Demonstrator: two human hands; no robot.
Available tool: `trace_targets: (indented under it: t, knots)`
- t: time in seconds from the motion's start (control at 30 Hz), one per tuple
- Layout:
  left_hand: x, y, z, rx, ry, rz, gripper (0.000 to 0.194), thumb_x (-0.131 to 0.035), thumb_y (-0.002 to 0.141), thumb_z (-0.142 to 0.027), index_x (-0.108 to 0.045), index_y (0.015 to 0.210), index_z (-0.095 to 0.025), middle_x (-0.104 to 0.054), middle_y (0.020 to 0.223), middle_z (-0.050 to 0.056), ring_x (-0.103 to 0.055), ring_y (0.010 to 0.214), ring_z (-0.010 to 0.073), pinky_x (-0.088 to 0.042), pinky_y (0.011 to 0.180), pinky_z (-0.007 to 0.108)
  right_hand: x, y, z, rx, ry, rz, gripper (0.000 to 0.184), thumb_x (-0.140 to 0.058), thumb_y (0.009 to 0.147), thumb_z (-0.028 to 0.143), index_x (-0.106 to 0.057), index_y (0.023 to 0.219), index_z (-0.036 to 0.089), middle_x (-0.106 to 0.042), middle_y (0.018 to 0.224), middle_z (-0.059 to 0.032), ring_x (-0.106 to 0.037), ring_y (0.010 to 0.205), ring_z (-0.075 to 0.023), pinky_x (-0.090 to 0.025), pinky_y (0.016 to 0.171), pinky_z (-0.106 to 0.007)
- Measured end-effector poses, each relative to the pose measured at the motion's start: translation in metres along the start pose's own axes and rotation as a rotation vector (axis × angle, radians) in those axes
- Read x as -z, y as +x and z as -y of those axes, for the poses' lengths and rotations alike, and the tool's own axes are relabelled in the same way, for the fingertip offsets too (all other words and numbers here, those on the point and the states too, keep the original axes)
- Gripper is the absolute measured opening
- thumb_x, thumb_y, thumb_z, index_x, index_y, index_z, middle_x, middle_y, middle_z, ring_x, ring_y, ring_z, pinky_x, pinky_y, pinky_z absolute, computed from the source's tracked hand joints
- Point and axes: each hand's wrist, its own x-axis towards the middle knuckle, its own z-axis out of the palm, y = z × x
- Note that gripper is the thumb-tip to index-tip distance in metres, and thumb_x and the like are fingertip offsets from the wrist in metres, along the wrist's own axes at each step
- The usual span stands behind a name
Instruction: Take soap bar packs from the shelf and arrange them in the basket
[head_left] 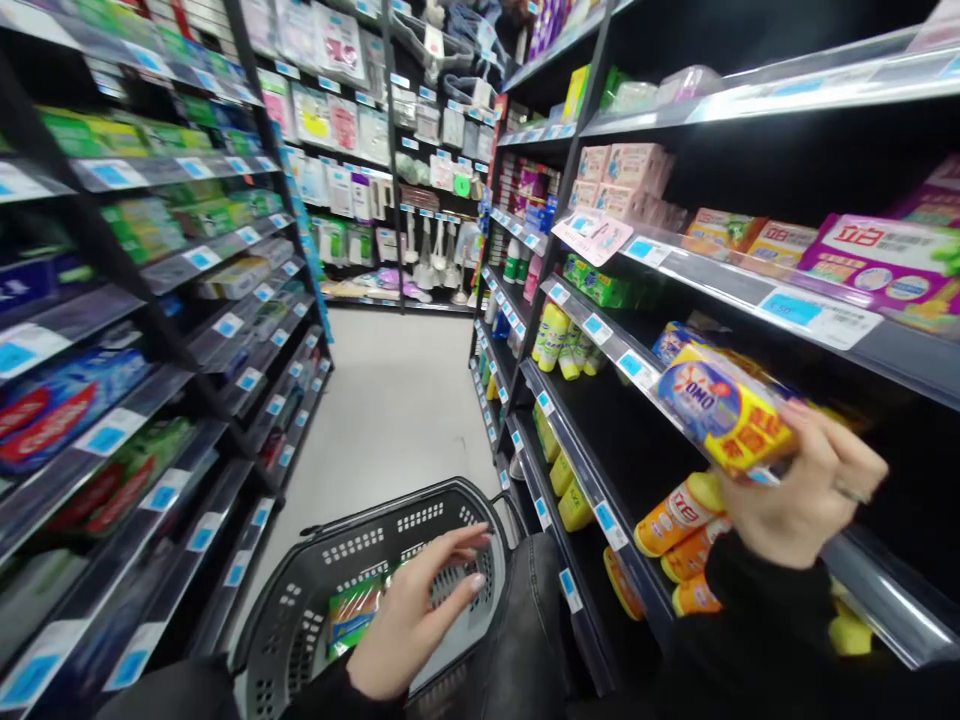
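Observation:
My right hand [806,485] is closed on a yellow and blue OMO soap pack [724,405], held at the front edge of a black shelf [592,500] on the right. My left hand [420,610] hovers with fingers stretched out over a black plastic shopping basket [296,600]. A green and blue packet [352,615] lies inside the basket, just left of that hand.
A narrow aisle with a pale floor [390,400] runs ahead between black shelving. Left shelves [180,300] hold boxed goods. Right shelves hold orange bottles [675,520], yellow bottles [559,340] and pink boxes [630,175]. Hanging goods [375,180] fill the far wall.

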Motion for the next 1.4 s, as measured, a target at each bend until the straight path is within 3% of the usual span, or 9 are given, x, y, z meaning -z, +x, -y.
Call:
trace_targets:
  t: [0.1,0.2,0.43,0.6,0.73,0.9,1.1,1.27,1.4]
  knots:
    - [-0.005,0.005,-0.028,-0.238,-0.236,-0.093,0.067,-0.072,0.079,-0.038,-0.042,0.139,-0.032,-0.055,0.136,0.01,-0.06,0.114,0.0229,-0.053,0.095,0.036,-0.015,-0.033,0.031,0.041,0.588,0.079,0.065,-0.082,0.063,0.023,-0.052,0.121,0.026,-0.042,0.12,-0.0092,-0.058,0.112,-0.0323,-0.048,0.096,-0.051]
    - [-0.004,0.007,-0.041,-0.446,-0.429,-0.186,0.104,-0.084,0.062,-0.047,-0.026,0.148,-0.036,-0.029,0.154,0.013,-0.042,0.134,0.0326,-0.049,0.102,0.043,-0.039,-0.069,0.068,-0.129,1.042,0.455,0.068,-0.084,0.062,0.029,-0.05,0.121,0.025,-0.048,0.117,-0.0089,-0.06,0.11,-0.0315,-0.052,0.09,-0.046]
    - [0.028,-0.027,-0.023,-0.323,-0.381,-0.353,0.086,-0.092,0.051,-0.035,-0.054,0.127,-0.025,-0.059,0.124,0.012,-0.061,0.11,0.0275,-0.053,0.093,0.036,-0.082,-0.131,0.121,-0.255,1.338,0.799,0.069,-0.085,0.062,0.042,-0.051,0.12,0.024,-0.05,0.121,-0.0113,-0.06,0.111,-0.0301,-0.053,0.089,-0.041]
    - [0.037,-0.041,-0.013,-0.166,-0.384,-0.507,0.085,-0.092,0.045,-0.039,-0.055,0.118,-0.018,-0.063,0.116,0.011,-0.062,0.105,0.0257,-0.052,0.089,0.033,-0.1,-0.136,0.141,-0.374,1.34,1.053,0.081,-0.085,0.058,0.05,-0.049,0.125,0.022,-0.055,0.125,-0.013,-0.06,0.112,-0.0275,-0.053,0.09,-0.037]
    - [0.04,-0.033,-0.002,0.106,-0.522,-0.648,0.071,-0.085,0.051,-0.052,-0.055,0.103,-0.014,-0.065,0.095,0.006,-0.063,0.087,0.0194,-0.05,0.078,0.029,-0.119,-0.142,0.149,-0.6,1.353,1.305,0.077,-0.076,0.068,0.057,-0.05,0.129,0.018,-0.058,0.127,-0.0149,-0.061,0.11,-0.0254,-0.055,0.087,-0.035]
    - [0.042,-0.022,0.028,0.442,-0.673,-0.593,0.055,-0.074,0.064,-0.058,-0.055,0.09,-0.012,-0.06,0.077,0.001,-0.058,0.069,0.013,-0.046,0.064,0.025,-0.144,-0.158,0.15,-0.955,1.197,1.518,0.072,-0.067,0.069,0.069,-0.059,0.118,0.017,-0.064,0.118,-0.0148,-0.066,0.098,-0.0276,-0.058,0.056,-0.03]
    - [0.037,-0.007,0.054,0.627,-0.7,-0.505,0.059,-0.07,0.067,-0.061,-0.051,0.097,-0.013,-0.06,0.077,0.004,-0.059,0.06,0.0149,-0.047,0.051,0.027,-0.169,-0.167,0.15,-1.01,1.216,1.684,0.062,-0.07,0.07,0.062,-0.062,0.109,0.015,-0.068,0.107,-0.0122,-0.068,0.083,-0.0217,-0.058,0.057,-0.028]
    - [0.047,0.002,0.112,0.747,-0.333,-0.344,0.061,-0.058,0.079,-0.062,-0.052,0.113,-0.011,-0.065,0.098,0.012,-0.065,0.087,0.0243,-0.054,0.078,0.041,-0.213,-0.212,0.132,-1.168,1.149,1.812,0.055,-0.08,0.064,0.044,-0.06,0.105,0.015,-0.068,0.105,-0.011,-0.067,0.081,-0.0195,-0.06,0.063,-0.03]
    - [0.077,-0.041,0.183,0.861,0.355,-0.445,0.063,-0.052,0.088,-0.05,-0.048,0.13,-0.004,-0.055,0.129,0.023,-0.048,0.126,0.0317,-0.03,0.112,0.046,-0.252,-0.31,0.108,-1.335,0.903,1.888,0.046,-0.079,0.065,0.033,-0.057,0.1,0.013,-0.068,0.094,-0.0116,-0.065,0.069,-0.0165,-0.056,0.055,-0.026]
